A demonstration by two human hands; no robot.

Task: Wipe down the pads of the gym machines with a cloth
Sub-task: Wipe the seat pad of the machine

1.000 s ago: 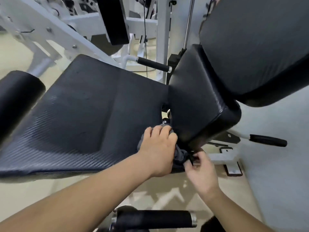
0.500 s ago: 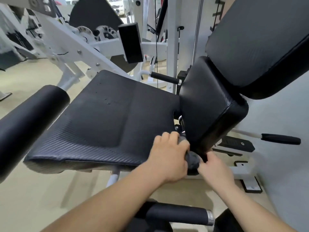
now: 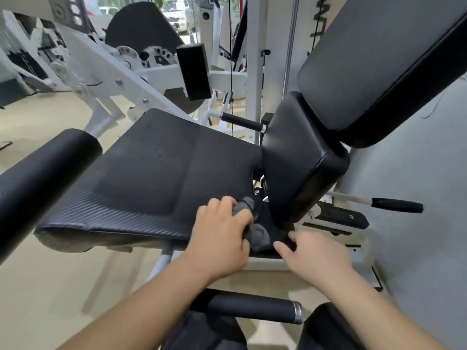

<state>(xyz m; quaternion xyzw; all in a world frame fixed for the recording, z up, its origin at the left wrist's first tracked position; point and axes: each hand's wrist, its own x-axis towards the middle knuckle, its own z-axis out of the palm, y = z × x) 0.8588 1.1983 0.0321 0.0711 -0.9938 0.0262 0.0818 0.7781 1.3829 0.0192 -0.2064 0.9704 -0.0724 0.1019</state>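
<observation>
My left hand (image 3: 221,234) grips a bunched grey cloth (image 3: 256,233) at the near right corner of the black seat pad (image 3: 151,178). The cloth bulges out past my fingers toward the gap under the lower back pad (image 3: 300,157). My right hand (image 3: 310,256) sits just right of the cloth, fingertips curled at the seat's near edge below that pad; whether they pinch the cloth is unclear. A larger black back pad (image 3: 374,59) slopes up to the top right.
A black roller pad (image 3: 43,183) lies at the left. A black handle (image 3: 255,308) crosses below my wrists, another handle (image 3: 396,205) sticks out at the right, and a third handle (image 3: 242,122) behind the seat. White machine frame (image 3: 108,77) and beige floor lie beyond.
My view has pulled back and up. Both hands stay at the seat's near right corner; the cloth now shows more between them and my right hand has shifted slightly right.
</observation>
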